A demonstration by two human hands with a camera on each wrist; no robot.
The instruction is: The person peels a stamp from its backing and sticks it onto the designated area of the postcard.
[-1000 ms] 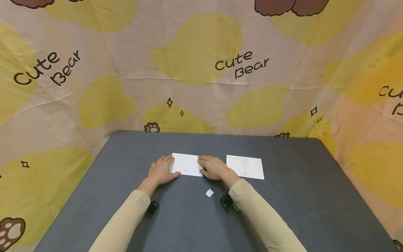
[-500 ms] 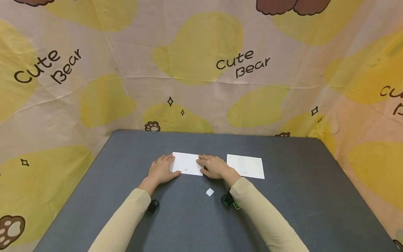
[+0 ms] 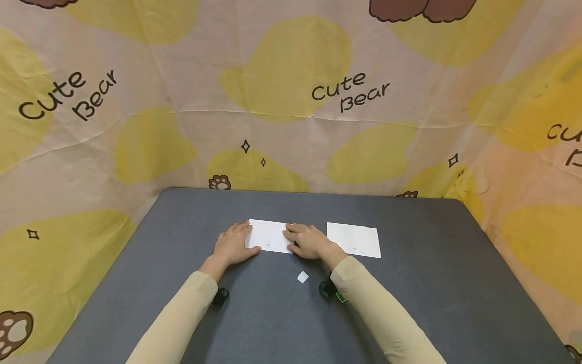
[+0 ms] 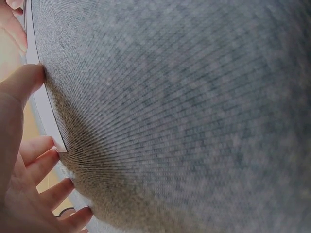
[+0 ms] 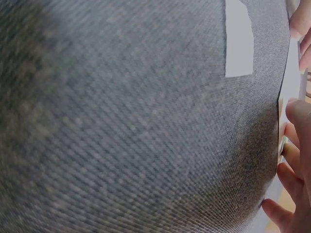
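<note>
A white card (image 3: 269,235) lies flat on the grey table in the head view, with faint small print near its front edge. My left hand (image 3: 231,245) rests at the card's left end, fingers spread and thumb on the front corner. In the left wrist view the thumb (image 4: 30,80) touches the card's edge. At the right end, my right hand (image 3: 310,242) rests with fingers extended and covers part of the card. Beside its fingertips shows a tiny green spot (image 3: 288,230); what it belongs to is hidden.
A second white card (image 3: 356,240) lies right of my right hand. In front of the hands is a small white paper piece (image 3: 302,277). A patterned cloth (image 3: 282,71) hangs behind the table (image 3: 432,283).
Both hands stay almost still on the card. The right fingertips shift very slightly left, and a green spot now shows beside them.
</note>
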